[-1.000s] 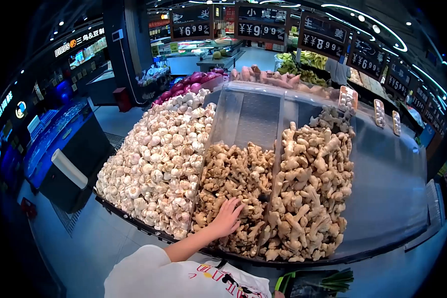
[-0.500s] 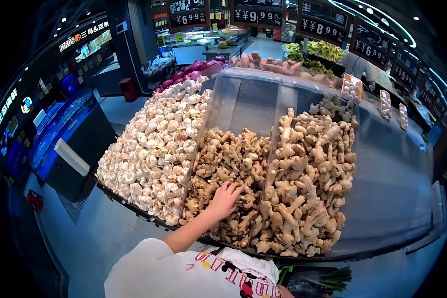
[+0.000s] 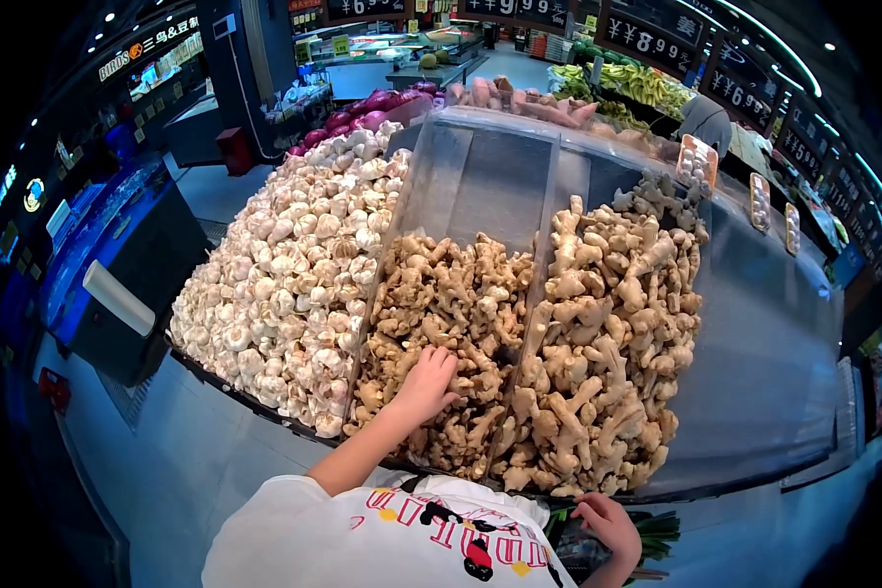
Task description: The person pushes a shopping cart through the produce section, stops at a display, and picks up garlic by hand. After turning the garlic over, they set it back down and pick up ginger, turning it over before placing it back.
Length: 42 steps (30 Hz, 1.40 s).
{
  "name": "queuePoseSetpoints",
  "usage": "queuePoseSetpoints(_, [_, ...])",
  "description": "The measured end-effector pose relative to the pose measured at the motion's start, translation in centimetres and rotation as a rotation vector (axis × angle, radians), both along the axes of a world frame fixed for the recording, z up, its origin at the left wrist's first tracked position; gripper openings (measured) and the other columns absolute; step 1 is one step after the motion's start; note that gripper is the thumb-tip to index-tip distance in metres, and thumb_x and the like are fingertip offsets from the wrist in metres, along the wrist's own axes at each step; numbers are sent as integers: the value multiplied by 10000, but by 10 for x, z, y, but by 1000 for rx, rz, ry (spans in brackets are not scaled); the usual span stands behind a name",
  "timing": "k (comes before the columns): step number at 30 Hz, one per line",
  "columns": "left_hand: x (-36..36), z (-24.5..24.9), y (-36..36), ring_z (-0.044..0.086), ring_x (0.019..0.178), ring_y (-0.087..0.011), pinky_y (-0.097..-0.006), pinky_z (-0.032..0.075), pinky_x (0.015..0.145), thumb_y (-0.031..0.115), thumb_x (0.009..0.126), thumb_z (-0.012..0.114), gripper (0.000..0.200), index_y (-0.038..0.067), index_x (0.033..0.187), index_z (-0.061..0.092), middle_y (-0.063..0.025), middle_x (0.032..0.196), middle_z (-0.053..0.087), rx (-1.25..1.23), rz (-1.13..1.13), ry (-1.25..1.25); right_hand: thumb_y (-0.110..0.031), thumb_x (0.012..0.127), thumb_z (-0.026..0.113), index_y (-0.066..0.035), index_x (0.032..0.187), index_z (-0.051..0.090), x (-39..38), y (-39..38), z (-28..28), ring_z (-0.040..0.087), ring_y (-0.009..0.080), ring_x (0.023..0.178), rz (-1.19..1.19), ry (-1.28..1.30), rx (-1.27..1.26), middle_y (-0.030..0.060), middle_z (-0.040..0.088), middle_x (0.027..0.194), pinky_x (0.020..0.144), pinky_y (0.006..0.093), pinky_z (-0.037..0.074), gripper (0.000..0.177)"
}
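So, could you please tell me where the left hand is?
In the head view, the left hand is below centre, on the smaller ginger pile, between the garlic at left and the larger ginger pile at right.

The left hand's (image 3: pixel 427 385) palm side is hidden, so whether it grips a ginger root (image 3: pixel 436 328) cannot be told. The bottom edge crops the right hand's (image 3: pixel 608 524) forearm and the printed T-shirt (image 3: pixel 304 539); the right hand partly covers green leafy stalks (image 3: pixel 661 534). Two price signs (image 3: pixel 514 12) run off the top.
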<state>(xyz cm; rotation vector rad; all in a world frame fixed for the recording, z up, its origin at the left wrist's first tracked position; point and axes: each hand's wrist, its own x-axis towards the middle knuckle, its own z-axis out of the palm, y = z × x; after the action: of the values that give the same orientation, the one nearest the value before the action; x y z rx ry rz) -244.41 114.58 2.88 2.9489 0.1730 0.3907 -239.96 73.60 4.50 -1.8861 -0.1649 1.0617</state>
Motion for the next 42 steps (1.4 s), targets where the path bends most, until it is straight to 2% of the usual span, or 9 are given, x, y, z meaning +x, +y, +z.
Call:
queuePoseSetpoints(8, [-15,-3,4,569,976,-350,-425,477,851,190,772,756,502,1,1146,480,-169,1037,574,-234,-44,102,-101,864,646,-41,1190,580,34,136,33,571,136,853,152,-601,409,60,596,1053,719,261,467,338])
queuePoseSetpoints(12, [-25,36,-14,584,1037,-357,-417,472,879,209,843,709,487,-33,1182,457,-197,1099,596,-525,-70,83,-181,886,647,-57,1312,500,33,200,26,590,298,1055,304,-1055,476,133,564,1234,834,360,486,468])
queuePoseSetpoints(18, [-28,82,-48,608,990,-256,-349,497,845,104,826,716,628,74,1327,339,-153,1068,571,-798,-54,-38,-197,875,679,-20,1173,593,31,207,38,655,293,919,203,-718,620,143,662,1056,782,344,514,357])
queuePoseSetpoints(20, [-29,83,-53,573,1062,-203,-335,468,899,55,798,746,695,87,1355,330,-105,1149,542,-974,-55,-105,-149,839,728,-3,1082,627,28,201,46,645,122,760,65,-608,696,84,681,925,599,238,498,300])
queuePoseSetpoints(23, [-26,88,-60,551,1079,-167,-316,447,931,0,814,715,666,97,1361,347,-78,1158,522,-1139,-143,-175,-130,850,730,-12,1081,629,34,189,45,596,53,665,-126,-405,805,17,646,857,535,206,462,278])
queuePoseSetpoints(32, [-20,94,-77,538,1066,-123,-262,457,897,-51,833,669,540,60,1313,449,-63,1206,519,-1285,-201,-114,28,780,727,-46,1232,524,39,164,57,589,68,917,-102,-276,991,33,567,1096,762,206,504,501])
queuePoseSetpoints(34, [-27,100,-84,547,1063,-158,-279,462,898,-38,793,713,599,60,1322,449,-94,1217,519,-1170,-253,-194,37,780,725,-24,1216,524,34,162,52,601,86,919,-161,-235,1019,35,569,1071,769,225,525,484])
queuePoseSetpoints(36, [-41,116,-83,562,1105,-222,-311,477,912,-35,739,739,669,78,1335,457,-113,1247,513,-589,-452,-249,59,772,723,4,1208,524,25,151,57,616,135,947,-156,-11,1155,62,573,1067,777,259,567,482])
queuePoseSetpoints(42, [-45,130,-86,579,1083,-301,-390,513,875,-17,654,734,609,93,1234,582,-155,1304,512,-469,-553,-317,80,714,706,7,1192,553,18,138,63,635,113,889,-97,66,1185,60,592,1081,662,244,580,507])
